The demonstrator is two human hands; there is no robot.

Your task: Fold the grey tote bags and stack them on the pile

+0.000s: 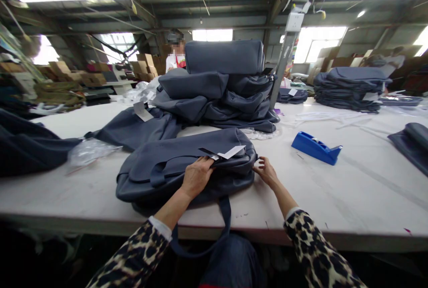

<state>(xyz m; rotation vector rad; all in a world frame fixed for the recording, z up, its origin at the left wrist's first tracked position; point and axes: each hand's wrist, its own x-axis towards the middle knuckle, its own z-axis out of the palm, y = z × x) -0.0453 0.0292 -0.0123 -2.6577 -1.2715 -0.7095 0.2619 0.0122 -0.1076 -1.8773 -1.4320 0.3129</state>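
Note:
A dark blue-grey duffel bag [143, 190] lies on the table in front of me, one strap loop hanging over the near edge. My left hand [197, 176] is closed on the bag's upper side, with its fingertips beside the white paper tag [233, 151] and a dark tag strip. At the bag's right end, my right hand [266, 171] has its fingers bent in, gripping the corner near a small dark tab. What lies under the left fingertips is partly hidden.
A heap of similar bags [224, 58] stands behind, beside a metal post [282, 63] with sockets. A blue tape dispenser [316, 147] sits to the right. Clear plastic [90, 152] and more bags lie left. A stack of bags [349, 89] is at far right; a person [175, 54] is behind.

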